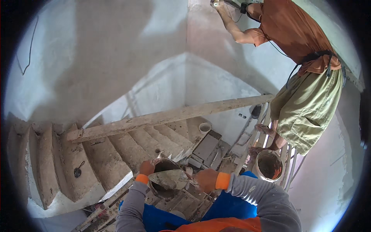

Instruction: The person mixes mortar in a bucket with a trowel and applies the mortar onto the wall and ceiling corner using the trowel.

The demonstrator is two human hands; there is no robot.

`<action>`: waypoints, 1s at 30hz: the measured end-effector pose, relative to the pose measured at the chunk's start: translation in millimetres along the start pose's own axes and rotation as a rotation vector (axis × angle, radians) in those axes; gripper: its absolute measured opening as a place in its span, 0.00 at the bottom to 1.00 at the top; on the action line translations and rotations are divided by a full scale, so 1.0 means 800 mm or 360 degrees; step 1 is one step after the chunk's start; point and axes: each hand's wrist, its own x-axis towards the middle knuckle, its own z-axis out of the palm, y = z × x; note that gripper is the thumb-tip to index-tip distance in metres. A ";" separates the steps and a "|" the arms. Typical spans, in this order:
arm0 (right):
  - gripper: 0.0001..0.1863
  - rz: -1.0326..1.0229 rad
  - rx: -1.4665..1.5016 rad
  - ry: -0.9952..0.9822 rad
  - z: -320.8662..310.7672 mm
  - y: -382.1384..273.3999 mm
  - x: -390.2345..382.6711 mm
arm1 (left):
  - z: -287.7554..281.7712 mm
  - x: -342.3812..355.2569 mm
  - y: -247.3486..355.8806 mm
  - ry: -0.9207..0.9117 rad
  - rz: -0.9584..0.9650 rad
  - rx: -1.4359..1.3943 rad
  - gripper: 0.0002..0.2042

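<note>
My left hand point(147, 169) grips the rim of a dark bucket point(162, 191) at the lower middle. My right hand point(205, 179) is closed round the handle of a trowel point(170, 178), whose grey, mortar-smeared blade lies over the bucket's mouth and hides part of what is inside.
A co-worker point(301, 77) stands on a scaffold point(244, 160) at right, arms raised to the wall, beside a white bucket point(278, 166). A long plank point(174, 114) crosses above concrete stairs point(96, 162), which hold a small pail point(205, 128) and a dark object point(78, 172). Boards point(206, 147) lie below.
</note>
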 end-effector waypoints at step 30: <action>0.18 -0.0060 -0.0009 0.0195 -0.004 0.002 -0.035 | -0.063 -0.025 0.022 -0.0007 -0.0457 0.0224 0.27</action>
